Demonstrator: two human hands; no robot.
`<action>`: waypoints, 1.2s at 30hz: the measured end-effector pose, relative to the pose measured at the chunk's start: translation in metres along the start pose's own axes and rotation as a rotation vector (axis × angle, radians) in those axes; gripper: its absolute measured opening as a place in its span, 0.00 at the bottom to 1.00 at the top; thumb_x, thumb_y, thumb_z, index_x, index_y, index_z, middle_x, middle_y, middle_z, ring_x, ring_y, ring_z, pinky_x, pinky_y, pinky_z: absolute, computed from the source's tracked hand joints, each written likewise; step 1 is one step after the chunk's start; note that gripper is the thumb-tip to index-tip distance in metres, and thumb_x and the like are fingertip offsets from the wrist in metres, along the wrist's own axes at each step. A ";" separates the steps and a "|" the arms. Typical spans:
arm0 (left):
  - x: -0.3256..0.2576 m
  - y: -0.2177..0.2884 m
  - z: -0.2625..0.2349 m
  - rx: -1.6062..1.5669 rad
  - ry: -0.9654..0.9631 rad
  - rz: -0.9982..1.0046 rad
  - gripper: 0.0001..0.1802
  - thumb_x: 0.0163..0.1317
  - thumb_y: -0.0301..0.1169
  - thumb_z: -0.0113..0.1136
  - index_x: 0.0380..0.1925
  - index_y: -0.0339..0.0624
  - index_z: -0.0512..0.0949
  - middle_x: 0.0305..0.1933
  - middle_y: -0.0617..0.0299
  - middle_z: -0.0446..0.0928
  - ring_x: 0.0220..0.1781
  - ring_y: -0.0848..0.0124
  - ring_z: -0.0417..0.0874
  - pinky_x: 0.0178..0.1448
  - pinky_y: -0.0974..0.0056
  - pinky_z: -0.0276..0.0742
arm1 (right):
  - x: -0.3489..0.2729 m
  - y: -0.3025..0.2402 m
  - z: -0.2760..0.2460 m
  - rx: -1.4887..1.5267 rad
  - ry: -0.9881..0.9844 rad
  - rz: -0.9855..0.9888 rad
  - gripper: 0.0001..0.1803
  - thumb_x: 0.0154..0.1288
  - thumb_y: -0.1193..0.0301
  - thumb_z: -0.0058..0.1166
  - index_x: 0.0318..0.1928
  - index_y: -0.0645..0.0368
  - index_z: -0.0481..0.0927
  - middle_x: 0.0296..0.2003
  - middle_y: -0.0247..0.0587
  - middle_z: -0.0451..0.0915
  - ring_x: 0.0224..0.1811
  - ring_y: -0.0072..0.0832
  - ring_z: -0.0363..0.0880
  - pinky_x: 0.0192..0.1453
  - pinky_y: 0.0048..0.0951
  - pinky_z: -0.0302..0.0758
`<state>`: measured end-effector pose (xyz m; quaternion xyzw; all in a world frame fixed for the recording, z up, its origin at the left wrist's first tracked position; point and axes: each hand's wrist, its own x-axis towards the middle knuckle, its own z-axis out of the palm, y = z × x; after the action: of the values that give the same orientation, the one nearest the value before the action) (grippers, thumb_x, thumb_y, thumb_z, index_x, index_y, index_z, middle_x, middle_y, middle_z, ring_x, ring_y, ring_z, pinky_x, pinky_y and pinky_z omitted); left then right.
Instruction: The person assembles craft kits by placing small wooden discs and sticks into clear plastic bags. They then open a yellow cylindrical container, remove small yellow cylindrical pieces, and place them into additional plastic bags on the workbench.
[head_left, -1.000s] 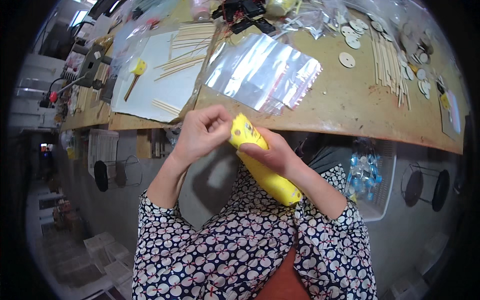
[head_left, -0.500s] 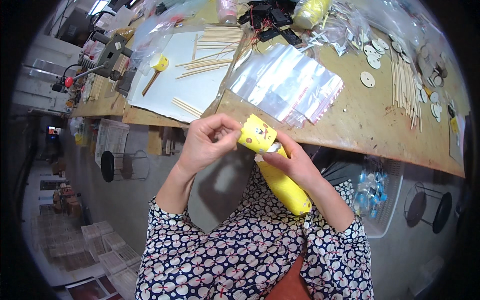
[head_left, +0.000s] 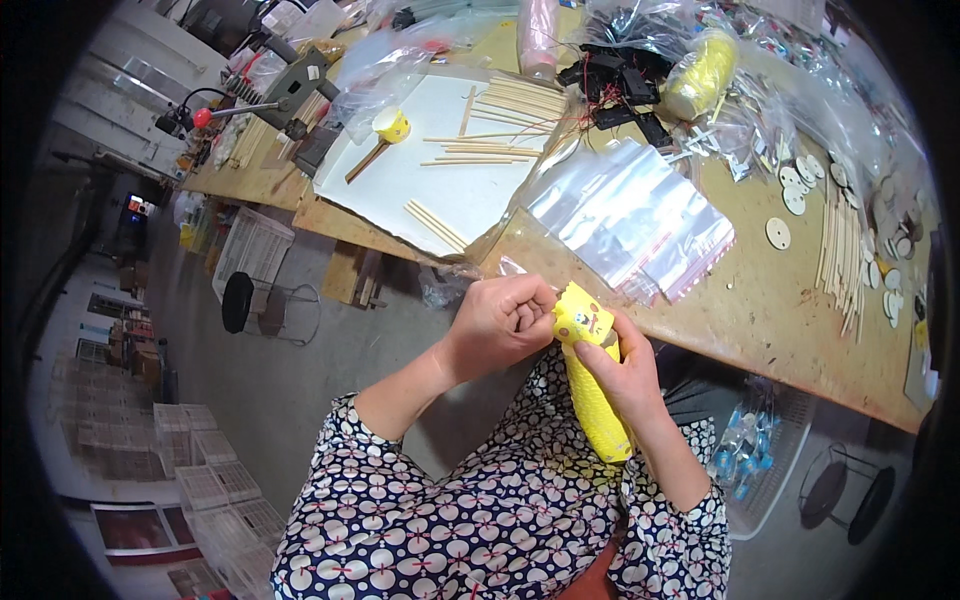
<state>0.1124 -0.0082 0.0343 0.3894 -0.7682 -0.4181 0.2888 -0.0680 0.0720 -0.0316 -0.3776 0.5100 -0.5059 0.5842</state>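
Note:
My right hand (head_left: 632, 372) is wrapped around a long stack of yellow paper cups (head_left: 597, 415), held tilted in front of my patterned top. At the stack's upper end is a yellow paper cup (head_left: 583, 318) with a printed animal face and a scalloped rim. My right thumb and fingers press on its lower part. My left hand (head_left: 503, 322) has its fingers curled in, with thumb and forefinger closed at that cup's left rim. The exact pinch is partly hidden by the fingers.
On the bench lie a white tray (head_left: 390, 205) with wooden sticks and a yellow cup (head_left: 391, 125) on a brown stick, clear plastic bags (head_left: 630, 220), black battery boxes (head_left: 625, 85), round wooden discs (head_left: 778, 234) and more sticks (head_left: 840, 255). A white basket (head_left: 790, 450) stands below right.
The printed cup now sits close against the stack's top, where a gap with white edges showed before. Both hands stay on the cup and stack. The whole view has shifted.

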 end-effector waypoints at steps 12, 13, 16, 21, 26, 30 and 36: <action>0.029 -0.036 -0.099 0.368 0.517 0.038 0.21 0.59 0.26 0.69 0.52 0.38 0.76 0.37 0.68 0.79 0.30 0.83 0.76 0.32 0.76 0.69 | 0.000 -0.007 -0.004 0.033 -0.064 0.087 0.26 0.63 0.63 0.63 0.57 0.63 0.75 0.45 0.38 0.82 0.47 0.22 0.79 0.52 0.25 0.75; 0.021 -0.029 -0.074 0.099 0.302 -0.029 0.22 0.58 0.25 0.69 0.54 0.38 0.76 0.35 0.68 0.79 0.31 0.81 0.76 0.34 0.75 0.70 | 0.002 0.001 -0.007 0.050 -0.063 0.068 0.25 0.63 0.63 0.63 0.57 0.62 0.75 0.45 0.38 0.82 0.47 0.22 0.78 0.52 0.25 0.74; 0.003 0.007 -0.020 -0.202 -0.242 -0.152 0.19 0.56 0.21 0.69 0.49 0.38 0.79 0.33 0.70 0.79 0.32 0.80 0.75 0.36 0.75 0.70 | 0.002 0.005 -0.006 0.156 -0.126 0.069 0.27 0.64 0.59 0.64 0.58 0.62 0.75 0.47 0.37 0.81 0.48 0.22 0.78 0.55 0.24 0.73; 0.005 -0.021 -0.013 -0.259 -0.051 -0.113 0.04 0.64 0.25 0.64 0.36 0.37 0.83 0.28 0.73 0.77 0.28 0.86 0.71 0.30 0.76 0.66 | -0.003 0.001 -0.018 0.096 -0.154 0.097 0.30 0.62 0.56 0.66 0.58 0.60 0.75 0.48 0.35 0.80 0.50 0.23 0.77 0.57 0.26 0.73; 0.038 -0.033 -0.080 0.194 0.597 0.093 0.17 0.65 0.22 0.61 0.54 0.37 0.77 0.31 0.67 0.79 0.27 0.82 0.76 0.32 0.75 0.75 | -0.007 0.004 -0.020 0.006 -0.233 0.174 0.28 0.60 0.56 0.68 0.55 0.58 0.78 0.45 0.36 0.82 0.49 0.23 0.77 0.56 0.27 0.72; 0.002 -0.008 -0.031 -0.124 0.006 -0.072 0.16 0.63 0.21 0.63 0.51 0.42 0.81 0.35 0.70 0.78 0.28 0.85 0.71 0.31 0.75 0.68 | -0.005 0.015 -0.022 0.025 -0.217 0.161 0.27 0.62 0.54 0.67 0.53 0.60 0.79 0.45 0.38 0.82 0.49 0.22 0.77 0.55 0.27 0.73; -0.011 -0.007 0.023 -0.151 -0.329 -0.098 0.06 0.59 0.18 0.65 0.37 0.35 0.83 0.31 0.65 0.80 0.30 0.82 0.76 0.34 0.73 0.72 | -0.005 0.017 -0.022 0.026 -0.235 0.122 0.27 0.62 0.56 0.67 0.54 0.62 0.79 0.46 0.38 0.82 0.50 0.23 0.77 0.57 0.28 0.73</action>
<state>0.1031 0.0077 0.0159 0.3302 -0.7517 -0.5460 0.1670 -0.0862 0.0816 -0.0516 -0.3949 0.4535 -0.4285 0.6744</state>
